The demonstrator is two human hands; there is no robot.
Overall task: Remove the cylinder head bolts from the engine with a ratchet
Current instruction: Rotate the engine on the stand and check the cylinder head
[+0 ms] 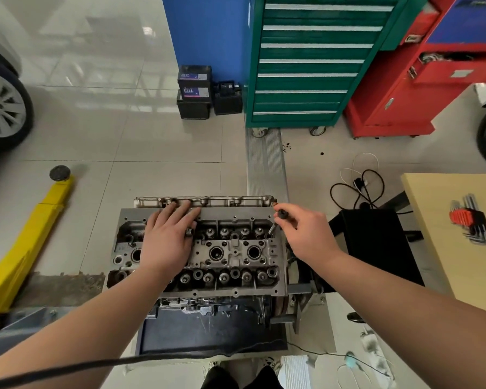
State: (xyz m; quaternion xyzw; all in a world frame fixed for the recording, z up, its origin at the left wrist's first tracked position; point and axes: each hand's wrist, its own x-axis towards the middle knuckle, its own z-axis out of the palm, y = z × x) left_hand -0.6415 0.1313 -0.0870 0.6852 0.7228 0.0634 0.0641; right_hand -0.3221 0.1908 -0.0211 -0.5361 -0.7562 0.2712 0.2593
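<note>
**Head bolts: work under way at the far right corner, most of the job unclear or still ahead**

The engine [197,259] fills the lower middle of the frame, standing on a stand over the tiled floor [124,136], its cylinder head [230,252] facing up with valve springs, spark plug wells and many open holes in view. Which of those holes are bolt seats, and whether bolts still sit in them, is too small to tell, so the count of bolts out is uncertain. No loose bolts lie anywhere visible on the head or on the floor beside it, which suggests the removal is at an early stage, though that is a judgement only.

The left hand [167,237] lies flat on the upper left part of the head, fingers straight and spread toward the far edge, gripping nothing; it appears to steady the engine. A small dark ring or socket [190,231] sits just beside its thumb.

The right hand [306,234], at the upper right corner of the head, has its fingers curled round a slim tool [278,220] with a black knob on top and a metal shank angled down to the corner of the head. It looks like a ratchet or driver seated at a bolt there, but the tip is hidden.

On the tabletop [443,248] at the right edge lies a hex key set [469,220] in a red holder, untouched.
</note>
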